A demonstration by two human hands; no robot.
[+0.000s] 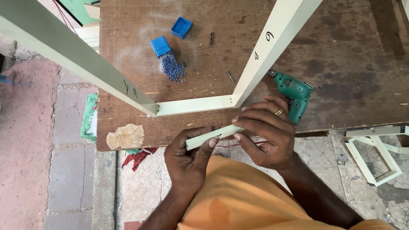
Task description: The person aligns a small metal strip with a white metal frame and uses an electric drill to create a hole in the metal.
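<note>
A short cream-coloured strip (213, 136) lies slanted between the two hands, just off the near edge of the worktop (349, 55) and in front of the person's orange shirt (243, 200). The left hand (187, 157) grips its lower end, thumb on top and fingers curled under it. The right hand (266, 132) closes over the upper end, fingers folded across the strip, a gold ring (278, 112) showing on one finger. Both hands are grasping the strip; neither is slack.

Just behind the right hand, a green electric drill (294, 93) lies on the brown worktop, its chuck pointing toward a cream frame (196, 104). The frame's short cross-piece lies flat near the worktop's edge, and two long members rise from its ends toward the camera, each bearing handwritten marks.

Farther back on the worktop, a blue box (161, 45) lies tipped over with a heap of small dark screws (172, 67) spilling from it, and its blue lid (182, 27) sits just beyond. Two loose drill bits (211, 38) lie near the right frame member, apart from each other.

On the tiled floor to the right, a small cream frame piece (375, 153) rests. Under the worktop's left corner lie a red rag (138, 156) and a green cloth (89, 119).
</note>
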